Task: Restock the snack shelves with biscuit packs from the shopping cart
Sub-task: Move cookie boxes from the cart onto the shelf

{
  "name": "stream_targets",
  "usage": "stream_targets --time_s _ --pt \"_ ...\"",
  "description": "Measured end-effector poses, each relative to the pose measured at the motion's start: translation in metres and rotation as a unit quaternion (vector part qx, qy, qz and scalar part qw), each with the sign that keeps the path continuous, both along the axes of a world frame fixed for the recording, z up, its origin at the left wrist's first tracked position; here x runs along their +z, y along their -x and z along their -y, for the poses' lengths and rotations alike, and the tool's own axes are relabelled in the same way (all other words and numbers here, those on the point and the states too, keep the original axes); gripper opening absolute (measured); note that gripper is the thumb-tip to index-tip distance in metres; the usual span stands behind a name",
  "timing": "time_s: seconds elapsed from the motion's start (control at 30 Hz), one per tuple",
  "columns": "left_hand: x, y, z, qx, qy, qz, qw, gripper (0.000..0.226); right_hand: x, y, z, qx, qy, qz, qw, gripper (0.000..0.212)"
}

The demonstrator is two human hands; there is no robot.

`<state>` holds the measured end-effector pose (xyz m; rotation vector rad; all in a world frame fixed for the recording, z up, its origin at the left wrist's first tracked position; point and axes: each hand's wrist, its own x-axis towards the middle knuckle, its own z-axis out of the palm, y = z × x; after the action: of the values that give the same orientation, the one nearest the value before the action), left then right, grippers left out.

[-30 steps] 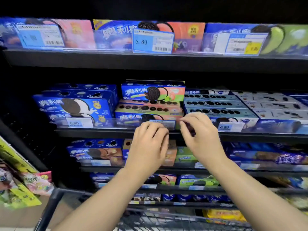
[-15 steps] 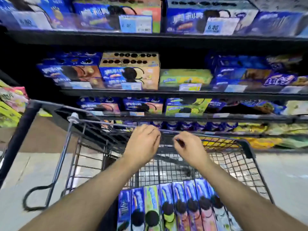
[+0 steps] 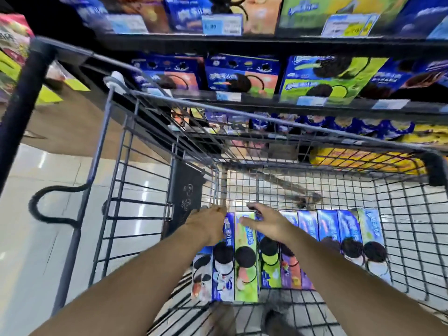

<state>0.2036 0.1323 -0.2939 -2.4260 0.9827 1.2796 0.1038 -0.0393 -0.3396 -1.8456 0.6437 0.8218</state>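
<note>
Forearms, both bare, reach down from the near end of the shopping cart (image 3: 435, 168) into its wire basket. There the biscuit packs (image 3: 327, 229) lie side by side in one tight row across the cart's bottom, closer to its near end than to its far end. The packs are blue, green and purple, each printed with dark round biscuits. The left hand (image 3: 208, 226) sits at the end of the row nearest the cart's left wall, its back turned up and its fingers bent down past the far ends of the outermost blue packs. I cannot tell whether they have closed on a pack, since the fingertips are hidden. The right hand (image 3: 269, 224) lies just beside it, towards the middle of the cart, spread and relaxed with fingers apart. Its thumb stretches across the top of the green pack (image 3: 246, 282) and its fingers point past the packs' far ends, gripping nothing. A black panel (image 3: 185, 197) sits on the inside of the cart's left wall, just beyond the left hand. Past the cart's far rim stand the shelves (image 3: 266, 44), filled with blue, orange and green biscuit boxes and fronted with price tags (image 3: 221, 25). Left of the cart lies pale glossy floor (image 3: 31, 238), and further left, level with the cart's far corner, bright snack bags (image 3: 12, 37) show.
</note>
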Motion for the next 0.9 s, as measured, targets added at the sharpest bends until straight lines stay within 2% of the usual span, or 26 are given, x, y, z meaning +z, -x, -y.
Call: stream_targets --time_s 0.07,0.2,0.33,0.47,0.53,0.63,0.7,0.77,0.9 --pt "-0.008 0.004 -0.007 -0.004 -0.003 0.011 1.000 0.076 -0.007 -0.002 -0.003 0.040 0.012 -0.016 0.999 0.085" --pt "-0.021 0.015 -0.013 -0.011 0.005 0.043 0.999 0.081 -0.016 -0.001 -0.010 0.012 0.031 -0.024 0.999 0.089" --pt "-0.026 0.021 -0.017 -0.011 0.006 0.049 0.999 0.083 -0.010 -0.003 -0.016 -0.019 0.049 0.013 0.999 0.069" --pt "-0.026 0.021 -0.019 -0.002 0.012 0.043 0.999 0.084 -0.005 0.003 -0.022 -0.103 -0.010 0.042 0.994 0.054" --pt "-0.029 0.020 -0.020 -0.003 0.015 0.038 0.999 0.085 -0.005 0.007 -0.028 -0.167 -0.052 0.050 0.983 0.064" --pt "-0.033 0.017 -0.022 0.002 0.025 0.037 0.999 0.086 -0.010 0.019 -0.036 -0.243 -0.149 -0.006 0.959 0.104" --pt "-0.034 0.017 -0.022 -0.003 0.028 0.041 0.999 0.086 -0.016 0.037 -0.042 -0.218 -0.187 -0.051 0.957 0.119" --pt "-0.032 0.016 -0.019 -0.002 0.020 0.039 0.999 0.085 -0.022 0.056 -0.047 -0.179 -0.185 -0.080 0.963 0.125" --pt "-0.023 0.014 -0.014 0.004 0.019 0.044 0.999 0.078 -0.014 0.065 -0.047 -0.193 -0.182 -0.098 0.959 0.136"
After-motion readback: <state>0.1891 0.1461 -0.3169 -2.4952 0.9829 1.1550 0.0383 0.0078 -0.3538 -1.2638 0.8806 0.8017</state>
